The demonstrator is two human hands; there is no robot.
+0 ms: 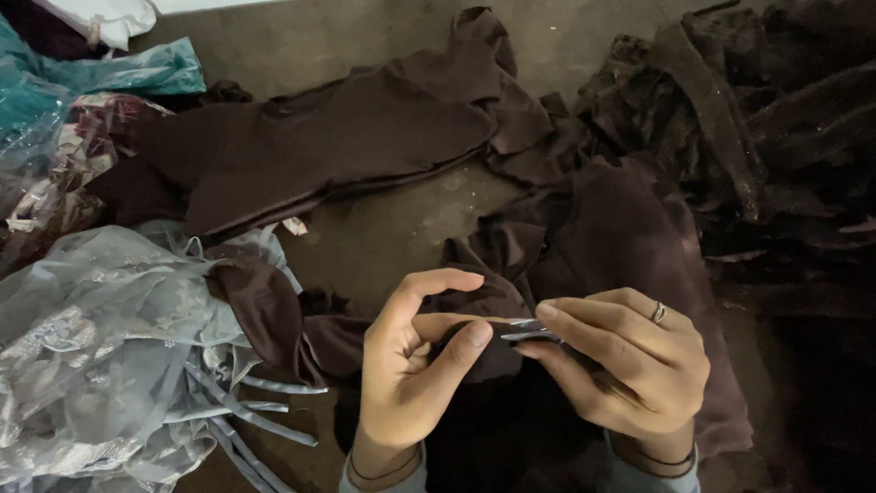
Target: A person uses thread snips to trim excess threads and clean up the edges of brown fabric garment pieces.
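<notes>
Left hand [411, 365] pinches brown cloth [474, 351]; right hand [630, 365] grips small snips [529, 329]

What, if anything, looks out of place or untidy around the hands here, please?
Nothing looks damaged. The brown fabric pieces lie crumpled across the floor, and ribbons trail loose from the grey embroidered cloth.

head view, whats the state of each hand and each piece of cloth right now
left hand: fingers pinching dark brown cloth
right hand: closed on small metal snips, tips at the cloth
brown garment: spread flat on the floor
dark pile: heaped, crumpled
grey embroidered fabric: bunched, ribbons trailing
</notes>
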